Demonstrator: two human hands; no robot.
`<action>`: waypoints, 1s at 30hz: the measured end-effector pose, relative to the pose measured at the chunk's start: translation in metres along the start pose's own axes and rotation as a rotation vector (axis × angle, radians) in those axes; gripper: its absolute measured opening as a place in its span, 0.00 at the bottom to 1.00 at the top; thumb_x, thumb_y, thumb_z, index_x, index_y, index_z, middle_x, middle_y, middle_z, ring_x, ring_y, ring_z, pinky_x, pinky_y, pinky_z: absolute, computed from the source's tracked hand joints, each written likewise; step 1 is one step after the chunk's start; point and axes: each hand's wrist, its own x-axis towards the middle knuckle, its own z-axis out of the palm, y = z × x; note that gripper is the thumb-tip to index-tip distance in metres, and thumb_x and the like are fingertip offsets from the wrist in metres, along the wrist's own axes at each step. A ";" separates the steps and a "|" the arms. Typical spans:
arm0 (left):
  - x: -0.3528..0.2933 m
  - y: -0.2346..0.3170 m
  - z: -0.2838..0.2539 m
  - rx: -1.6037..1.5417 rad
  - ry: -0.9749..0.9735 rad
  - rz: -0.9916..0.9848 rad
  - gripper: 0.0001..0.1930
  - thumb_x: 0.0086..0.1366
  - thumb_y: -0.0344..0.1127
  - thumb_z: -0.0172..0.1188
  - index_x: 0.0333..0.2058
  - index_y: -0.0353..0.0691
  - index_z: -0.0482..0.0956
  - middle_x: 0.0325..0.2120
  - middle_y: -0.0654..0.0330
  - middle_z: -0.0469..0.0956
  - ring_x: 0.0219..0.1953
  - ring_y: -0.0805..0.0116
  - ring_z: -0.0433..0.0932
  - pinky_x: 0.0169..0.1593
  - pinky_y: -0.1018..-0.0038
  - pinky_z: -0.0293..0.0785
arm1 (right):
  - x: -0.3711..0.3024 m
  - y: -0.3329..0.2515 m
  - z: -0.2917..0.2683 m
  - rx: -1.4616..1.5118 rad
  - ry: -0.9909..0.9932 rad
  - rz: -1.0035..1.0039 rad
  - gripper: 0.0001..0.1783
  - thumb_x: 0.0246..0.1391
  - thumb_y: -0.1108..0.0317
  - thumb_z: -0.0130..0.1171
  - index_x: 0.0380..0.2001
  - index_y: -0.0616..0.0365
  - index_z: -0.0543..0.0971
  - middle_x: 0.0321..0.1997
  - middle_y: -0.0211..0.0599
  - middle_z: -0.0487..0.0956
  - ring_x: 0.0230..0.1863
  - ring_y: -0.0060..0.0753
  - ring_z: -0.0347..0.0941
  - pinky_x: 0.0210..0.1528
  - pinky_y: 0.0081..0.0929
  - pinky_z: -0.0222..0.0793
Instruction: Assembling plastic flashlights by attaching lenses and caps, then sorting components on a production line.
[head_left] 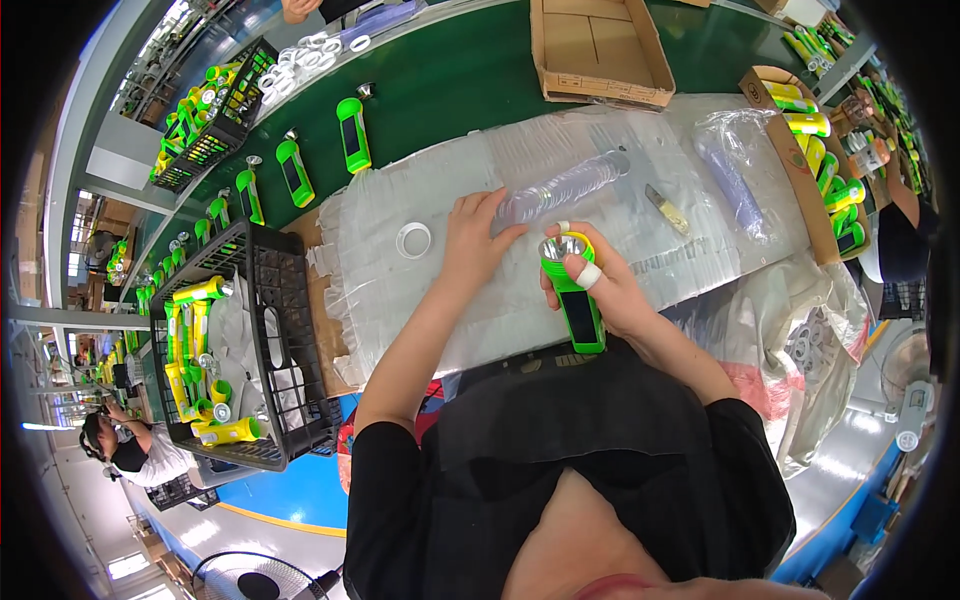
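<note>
My right hand (612,290) grips a green flashlight (572,292) with a black panel on its side, its silver reflector end pointing up and away from me. One finger of that hand wears white tape. My left hand (476,238) rests on a stack of clear plastic bags (420,290) and pinches the mouth of one clear bag (565,186) that stretches away to the upper right. The flashlight's head sits just below that bag's opening.
A black crate (272,350) with green and yellow flashlights stands at my left. More green flashlights (352,133) lie on the green conveyor (450,80). A white ring (413,240), a small knife (666,208) and cardboard boxes (598,50) are nearby. Another person (130,445) works at lower left.
</note>
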 end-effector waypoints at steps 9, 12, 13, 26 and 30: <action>-0.019 0.073 -0.058 -0.385 -0.025 0.098 0.20 0.62 0.32 0.55 0.55 0.42 0.75 0.46 0.54 0.70 0.49 0.55 0.68 0.53 0.64 0.65 | 0.006 0.003 0.007 -0.038 -0.100 -0.028 0.21 0.62 0.61 0.56 0.54 0.58 0.66 0.36 0.35 0.75 0.32 0.24 0.73 0.34 0.23 0.72; -0.029 0.077 -0.059 -0.385 -0.016 0.204 0.20 0.66 0.34 0.49 0.55 0.38 0.74 0.52 0.52 0.69 0.52 0.52 0.66 0.56 0.63 0.63 | 0.007 0.006 0.012 -0.127 -0.137 -0.042 0.22 0.62 0.61 0.56 0.54 0.59 0.65 0.37 0.35 0.75 0.32 0.24 0.74 0.34 0.23 0.72; -0.031 0.077 -0.061 -0.385 -0.013 0.201 0.20 0.66 0.34 0.49 0.55 0.38 0.74 0.52 0.52 0.69 0.52 0.52 0.66 0.56 0.63 0.63 | 0.007 0.007 0.014 -0.128 -0.139 -0.039 0.22 0.62 0.61 0.56 0.54 0.59 0.65 0.37 0.35 0.75 0.32 0.24 0.74 0.34 0.23 0.72; -0.046 0.061 -0.057 -0.403 0.176 0.330 0.17 0.63 0.34 0.47 0.47 0.34 0.75 0.50 0.50 0.73 0.53 0.50 0.70 0.56 0.59 0.62 | 0.020 0.013 0.040 -0.124 -0.243 0.013 0.23 0.62 0.62 0.54 0.55 0.61 0.64 0.40 0.36 0.72 0.34 0.26 0.74 0.36 0.25 0.72; -0.042 0.064 -0.072 -0.356 0.234 0.259 0.19 0.60 0.30 0.49 0.50 0.35 0.73 0.53 0.48 0.70 0.55 0.48 0.68 0.57 0.58 0.63 | 0.037 0.006 0.041 -0.112 -0.321 0.020 0.20 0.62 0.64 0.53 0.54 0.57 0.65 0.40 0.36 0.73 0.33 0.27 0.73 0.36 0.27 0.72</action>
